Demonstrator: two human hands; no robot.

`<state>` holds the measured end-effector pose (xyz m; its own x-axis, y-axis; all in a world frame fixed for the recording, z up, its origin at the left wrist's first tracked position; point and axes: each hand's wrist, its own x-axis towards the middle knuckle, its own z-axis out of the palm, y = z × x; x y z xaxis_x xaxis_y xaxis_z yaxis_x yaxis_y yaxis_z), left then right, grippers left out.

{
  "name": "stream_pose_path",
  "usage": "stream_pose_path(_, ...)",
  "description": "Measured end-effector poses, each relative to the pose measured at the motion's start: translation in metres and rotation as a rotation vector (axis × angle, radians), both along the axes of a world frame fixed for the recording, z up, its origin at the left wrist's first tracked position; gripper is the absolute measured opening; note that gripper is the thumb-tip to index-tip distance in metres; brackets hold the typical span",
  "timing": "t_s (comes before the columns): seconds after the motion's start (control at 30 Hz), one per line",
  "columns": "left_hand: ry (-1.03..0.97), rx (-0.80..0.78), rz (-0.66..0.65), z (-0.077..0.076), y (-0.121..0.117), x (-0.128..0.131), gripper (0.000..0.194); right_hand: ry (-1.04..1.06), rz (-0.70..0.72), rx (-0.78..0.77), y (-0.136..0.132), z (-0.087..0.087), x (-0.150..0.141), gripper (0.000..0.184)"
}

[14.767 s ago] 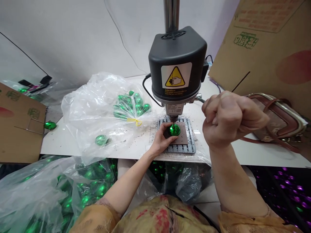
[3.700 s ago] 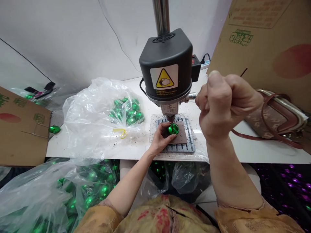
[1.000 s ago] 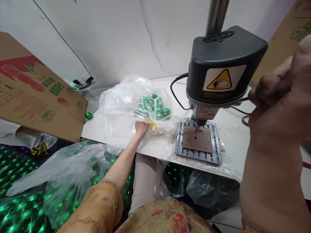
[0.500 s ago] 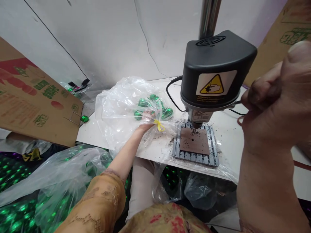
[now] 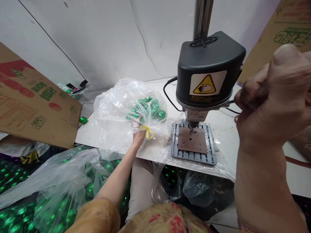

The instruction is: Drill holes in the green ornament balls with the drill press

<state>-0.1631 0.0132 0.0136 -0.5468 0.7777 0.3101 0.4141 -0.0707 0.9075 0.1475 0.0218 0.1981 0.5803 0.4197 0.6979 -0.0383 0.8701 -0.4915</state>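
Note:
My left hand (image 5: 139,132) grips a clear plastic bag (image 5: 109,106) at its gathered side, close against a yellow tie (image 5: 147,131). Shiny green balls (image 5: 155,108) show through the plastic. Raised on the right, my right hand (image 5: 274,100) is closed round the lever (image 5: 230,102) of a small black drill press (image 5: 209,71); the grip itself is mostly hidden by the fingers. Beneath the chuck (image 5: 193,124), a brown board (image 5: 193,140) with one hole lies on the slotted metal base (image 5: 177,154), sprinkled with dark shavings.
A printed cardboard box (image 5: 36,100) leans at the left, with a single green ball (image 5: 83,120) beside it. Another box (image 5: 286,32) stands behind my right hand. Plastic bags with green balls (image 5: 58,194) fill the floor below the white table (image 5: 153,152).
My left hand has drawn back toward me and left, moving the bag's tied end and the balls with it. My right hand stays on the lever while the view shifts slightly.

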Motion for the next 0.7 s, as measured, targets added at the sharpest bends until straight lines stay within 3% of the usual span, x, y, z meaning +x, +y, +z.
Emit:
stream_pose_path(0.13, 0.139, -0.094, 0.094, -0.008, -0.048, -0.005, 0.018, 0.006, 0.010, 0.013, 0.002, -0.001, 0.002, 0.039)
stream_pose_path(0.23, -0.066, -0.060, 0.147, -0.016, -0.060, 0.001, 0.020, -0.004, 0.028, -0.023, -0.001, 0.000, 0.003, 0.039)
stream_pose_path(0.37, -0.397, 0.082, 0.159, -0.018, -0.032, 0.025, 0.025, 0.009, 0.016, -0.036, -0.002, 0.000, 0.002, 0.038)
stream_pose_path(0.57, -0.355, 0.125, -0.011, -0.001, 0.036, 0.068, 0.023, -0.014, -0.003, -0.025, -0.003, 0.001, 0.000, 0.039)
stream_pose_path(0.63, -0.322, 0.107, -0.025, 0.000, 0.037, 0.072, 0.020, -0.031, -0.016, -0.040, -0.004, 0.002, 0.000, 0.039)
stream_pose_path(0.7, -0.224, 0.080, -0.018, -0.003, 0.022, 0.069, 0.018, -0.048, -0.033, -0.044, -0.005, 0.002, 0.000, 0.038)
